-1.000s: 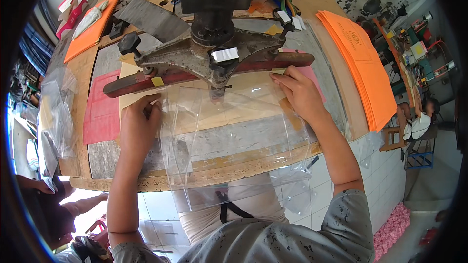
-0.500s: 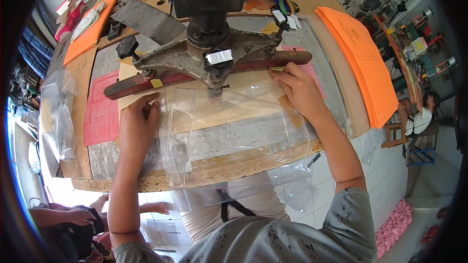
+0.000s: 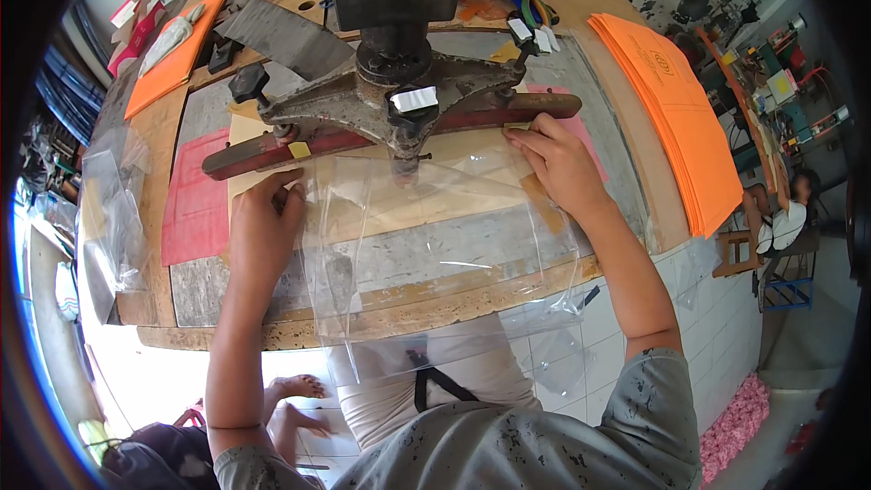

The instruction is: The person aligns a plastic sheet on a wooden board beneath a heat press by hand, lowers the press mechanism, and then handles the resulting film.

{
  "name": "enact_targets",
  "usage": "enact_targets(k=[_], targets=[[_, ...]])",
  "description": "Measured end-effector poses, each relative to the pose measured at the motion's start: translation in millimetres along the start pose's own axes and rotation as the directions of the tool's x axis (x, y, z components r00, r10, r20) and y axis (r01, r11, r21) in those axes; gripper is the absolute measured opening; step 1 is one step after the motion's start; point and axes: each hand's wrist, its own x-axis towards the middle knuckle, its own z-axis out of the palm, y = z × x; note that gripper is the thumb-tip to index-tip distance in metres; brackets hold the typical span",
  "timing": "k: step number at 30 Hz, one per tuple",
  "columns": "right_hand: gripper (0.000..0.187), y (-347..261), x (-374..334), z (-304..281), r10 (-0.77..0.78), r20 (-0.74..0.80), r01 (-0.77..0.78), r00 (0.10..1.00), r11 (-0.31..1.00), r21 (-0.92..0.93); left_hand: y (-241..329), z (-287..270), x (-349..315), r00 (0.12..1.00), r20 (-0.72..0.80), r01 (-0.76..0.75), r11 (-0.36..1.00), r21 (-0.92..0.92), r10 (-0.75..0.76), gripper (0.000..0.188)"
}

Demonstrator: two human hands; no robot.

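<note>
A clear plastic sheet (image 3: 426,263) spreads over the bench front and droops past its edge toward my lap. My left hand (image 3: 261,222) pinches its left side, thumb and forefinger together, just below the left part of a long reddish bar (image 3: 327,147). At the sheet's far right corner, my right hand (image 3: 561,163) is closed in a pinch close under the bar's right end. The bar hangs from a heavy dark metal press head (image 3: 399,82). Beneath the sheet lies a cream-coloured board (image 3: 454,204). How far the sheet reaches under the bar is hard to make out.
Orange folded sheets (image 3: 676,118) are stacked on the right. More clear plastic (image 3: 113,218) lies at the left, near a pink-red sheet (image 3: 195,204). Pliers (image 3: 535,4) rest at the back. One person (image 3: 154,463) is at lower left, another (image 3: 789,218) sits far right.
Both hands keep their pinch on the plastic sheet almost in place. The whole view has shifted slightly. At lower left, the other person has changed posture, with the legs moved.
</note>
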Motion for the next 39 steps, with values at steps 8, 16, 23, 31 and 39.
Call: enact_targets(k=[8, 16, 23, 31, 39], targets=[[0.022, -0.1, -2.2, 2.9, -0.068, -0.035, 0.068, 0.997, 0.998, -0.008, -8.7, -0.2, -5.7, 0.999, -0.015, -0.050, 0.999, 0.023, 0.050, 0.024], [0.021, -12.2, -2.2, -9.4, -0.073, -0.036, 0.072, 0.997, 0.997, -0.029, 1.6, -5.3, -11.0, 0.991, -0.032, -0.127, 0.988, 0.093, 0.130, 0.025], [0.025, -11.2, -1.4, -8.5, -0.061, -0.012, 0.059, 0.998, 0.995, -0.075, -6.4, -0.8, -8.2, 0.987, -0.032, -0.151, 0.978, 0.145, 0.157, 0.027], [0.027, -6.5, -2.3, -4.5, -0.083, -0.016, 0.083, 0.996, 0.995, -0.050, -8.0, 0.2, -11.0, 0.988, -0.035, -0.135, 0.961, 0.241, 0.147, 0.028], [0.026, -4.3, -3.8, -3.1, -0.049, -0.007, 0.049, 0.999, 0.999, -0.023, -10.9, 3.7, -11.2, 0.983, -0.057, -0.158, 0.959, 0.236, 0.176, 0.028]])
